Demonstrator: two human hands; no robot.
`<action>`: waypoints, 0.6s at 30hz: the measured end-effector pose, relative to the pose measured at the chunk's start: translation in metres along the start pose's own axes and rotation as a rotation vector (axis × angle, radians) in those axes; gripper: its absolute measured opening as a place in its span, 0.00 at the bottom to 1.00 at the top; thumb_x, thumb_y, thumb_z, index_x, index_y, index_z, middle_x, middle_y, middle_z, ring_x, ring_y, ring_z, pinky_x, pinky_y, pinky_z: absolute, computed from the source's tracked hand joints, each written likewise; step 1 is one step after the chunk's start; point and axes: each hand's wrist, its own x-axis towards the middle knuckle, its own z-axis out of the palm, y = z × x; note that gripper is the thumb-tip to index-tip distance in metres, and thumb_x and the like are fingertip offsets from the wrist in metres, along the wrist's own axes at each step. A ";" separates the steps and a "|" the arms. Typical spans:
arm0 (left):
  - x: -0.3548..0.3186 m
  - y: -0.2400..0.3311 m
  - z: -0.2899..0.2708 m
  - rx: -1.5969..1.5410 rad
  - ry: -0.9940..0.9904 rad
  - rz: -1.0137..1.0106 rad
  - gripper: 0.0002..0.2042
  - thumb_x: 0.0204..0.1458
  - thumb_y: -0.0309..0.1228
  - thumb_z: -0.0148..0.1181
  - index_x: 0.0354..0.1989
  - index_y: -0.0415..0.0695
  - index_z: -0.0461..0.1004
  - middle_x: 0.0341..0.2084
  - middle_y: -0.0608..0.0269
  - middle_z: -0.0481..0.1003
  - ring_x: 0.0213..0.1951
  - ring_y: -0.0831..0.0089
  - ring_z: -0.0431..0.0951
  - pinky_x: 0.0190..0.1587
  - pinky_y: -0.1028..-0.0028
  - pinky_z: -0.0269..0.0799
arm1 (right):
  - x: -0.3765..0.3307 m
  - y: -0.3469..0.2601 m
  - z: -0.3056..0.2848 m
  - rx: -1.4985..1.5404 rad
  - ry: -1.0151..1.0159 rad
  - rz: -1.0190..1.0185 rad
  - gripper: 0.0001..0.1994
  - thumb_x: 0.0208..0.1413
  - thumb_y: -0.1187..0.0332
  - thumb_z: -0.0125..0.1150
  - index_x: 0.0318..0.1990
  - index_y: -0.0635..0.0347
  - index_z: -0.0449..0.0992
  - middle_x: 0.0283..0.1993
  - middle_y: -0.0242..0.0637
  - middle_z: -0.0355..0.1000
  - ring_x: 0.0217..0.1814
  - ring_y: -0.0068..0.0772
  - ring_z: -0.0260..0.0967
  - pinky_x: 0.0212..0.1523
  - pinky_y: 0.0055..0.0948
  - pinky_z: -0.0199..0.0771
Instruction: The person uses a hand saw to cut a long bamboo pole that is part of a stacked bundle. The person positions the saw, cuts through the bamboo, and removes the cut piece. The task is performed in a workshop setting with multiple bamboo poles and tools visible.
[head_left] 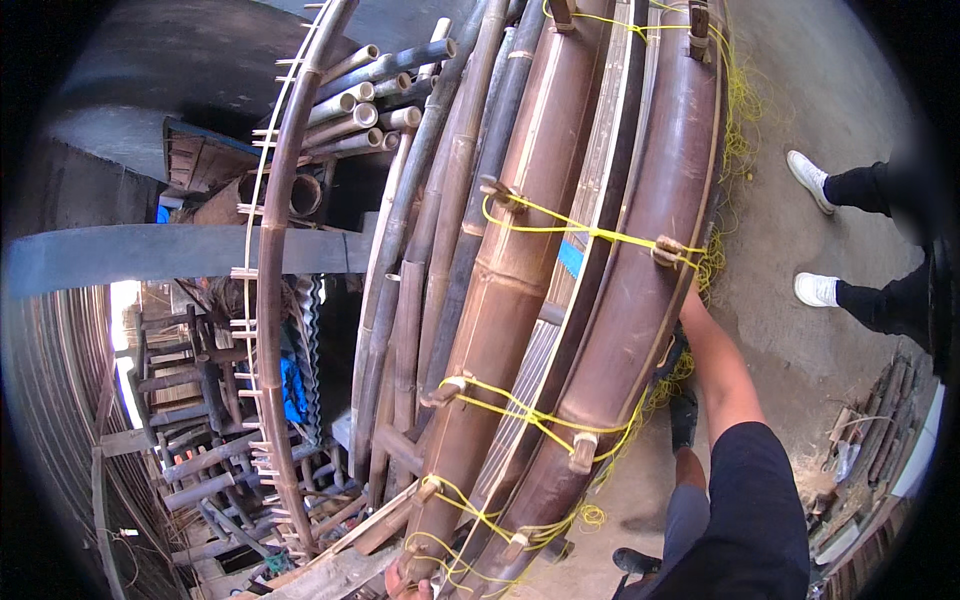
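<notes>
Two long, thick brown bamboo lengths, the left bamboo (505,260) and the right bamboo (650,200), lie side by side with thin slats (590,215) between them. Yellow cord (600,233) crosses them in several places, wound around short wooden pegs (582,455). At the lower edge my left hand (408,582) has its fingers curled around the left bamboo's near end. My right forearm (715,360) reaches up along the outer side of the right bamboo, where the bundle hides my right hand and its fingers.
Loose yellow cord (735,130) hangs in tangles along the right side. A curved bamboo strip with small prongs (270,290) stands left, before stacked bamboo poles (350,120). Another person's legs and white shoes (815,290) are at right. Wood scraps (870,440) lie lower right.
</notes>
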 end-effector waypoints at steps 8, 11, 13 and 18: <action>-0.009 0.006 0.006 0.065 0.097 0.110 0.48 0.52 0.74 0.55 0.59 0.35 0.74 0.48 0.40 0.78 0.48 0.39 0.77 0.54 0.47 0.72 | -0.100 0.015 -0.146 0.488 -0.492 -0.378 0.59 0.47 0.49 0.79 0.81 0.54 0.44 0.58 0.57 0.79 0.59 0.60 0.79 0.58 0.51 0.80; -0.009 -0.003 0.003 0.066 0.115 0.211 0.38 0.53 0.57 0.66 0.63 0.37 0.73 0.49 0.40 0.79 0.48 0.38 0.79 0.55 0.46 0.75 | -0.145 0.001 -0.281 0.405 -0.920 -0.422 0.69 0.44 0.44 0.82 0.84 0.49 0.33 0.51 0.52 0.82 0.45 0.51 0.82 0.48 0.45 0.82; -0.009 -0.005 0.000 0.072 0.157 0.273 0.36 0.50 0.48 0.71 0.66 0.41 0.73 0.53 0.43 0.79 0.53 0.38 0.79 0.59 0.47 0.75 | -0.182 -0.011 -0.344 0.282 -1.119 -0.486 0.71 0.44 0.42 0.83 0.85 0.46 0.30 0.43 0.46 0.82 0.30 0.36 0.79 0.35 0.34 0.81; 0.009 0.015 -0.008 -0.064 0.114 0.158 0.34 0.50 0.43 0.70 0.66 0.42 0.74 0.56 0.45 0.79 0.57 0.45 0.78 0.63 0.54 0.74 | -0.292 -0.016 -0.396 0.229 -1.452 -0.521 0.57 0.60 0.59 0.75 0.84 0.25 0.32 0.45 0.38 0.80 0.32 0.28 0.78 0.36 0.30 0.81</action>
